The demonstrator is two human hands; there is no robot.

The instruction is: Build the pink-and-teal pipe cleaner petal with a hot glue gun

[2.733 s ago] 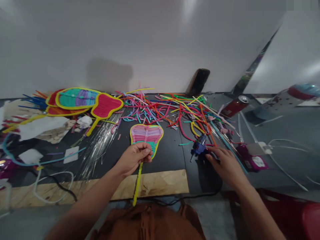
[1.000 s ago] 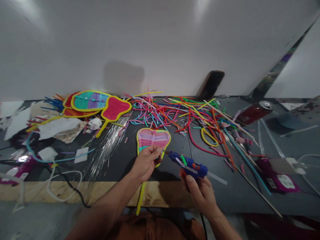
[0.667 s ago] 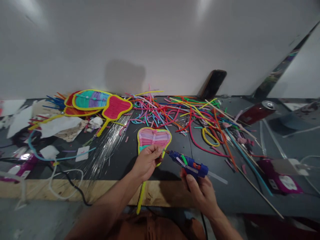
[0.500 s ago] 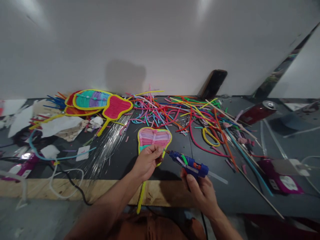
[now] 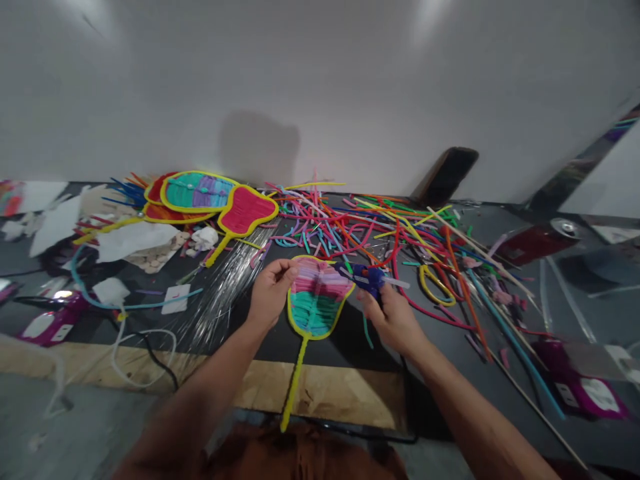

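Observation:
A small fan [image 5: 317, 300] woven of pink and teal pipe cleaners, with a yellow rim and a yellow handle, is held up over the dark table [image 5: 235, 333]. My left hand [image 5: 270, 292] pinches the fan's upper left rim, fingers closed. My right hand [image 5: 393, 319] grips a blue glue gun [image 5: 365, 275], whose nozzle points left at the fan's upper right edge. A clear glue stick juts from the gun's back end.
A heap of coloured pipe cleaners [image 5: 380, 233] lies behind my hands. Finished fans [image 5: 210, 200] are stacked at the back left, beside papers and cables. A red can [image 5: 537, 241] lies at the right; a dark phone [image 5: 445, 177] leans on the wall. A plywood strip [image 5: 340, 393] edges the table.
My left hand shifted from the fan's lower edge to its upper left rim. My right hand carried the glue gun up and away, to the fan's upper right edge. The view tilted right.

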